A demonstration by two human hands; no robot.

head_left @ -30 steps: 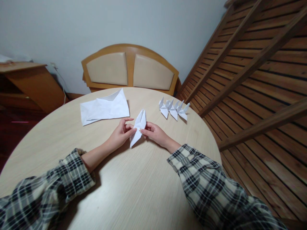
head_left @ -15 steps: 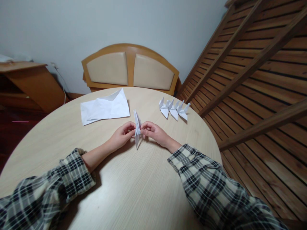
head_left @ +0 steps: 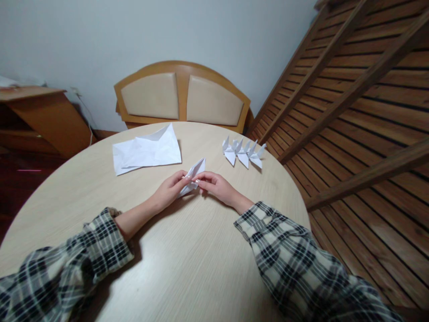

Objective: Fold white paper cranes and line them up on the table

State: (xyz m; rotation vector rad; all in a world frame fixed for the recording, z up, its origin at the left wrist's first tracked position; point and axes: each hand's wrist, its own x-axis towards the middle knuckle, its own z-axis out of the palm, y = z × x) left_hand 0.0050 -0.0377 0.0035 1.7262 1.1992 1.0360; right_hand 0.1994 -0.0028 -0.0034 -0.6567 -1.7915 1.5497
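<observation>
Between my two hands, just above the table, is a white folded paper crane [head_left: 197,167], tilted with one pointed end toward the back right. My left hand [head_left: 172,188] pinches it from the left between thumb and fingers. From the right, my right hand [head_left: 214,185] has thumb and forefinger closed on its near right part. The fingers cover the middle of the crane. To the right, finished paper cranes [head_left: 243,154] stand in a close row. Behind my left hand lie white paper sheets [head_left: 150,150], with one corner raised.
The round wooden table [head_left: 174,268] carries everything. A chair with a padded back [head_left: 150,96] stands at its far edge. Slanting wooden slats [head_left: 362,112] rise along the right side, and a wooden desk [head_left: 43,116] is at the far left.
The folded paper crane has turned from nearly upright and edge-on to leaning toward the back right. My fingers have shifted on it, while both forearms stay where they were.
</observation>
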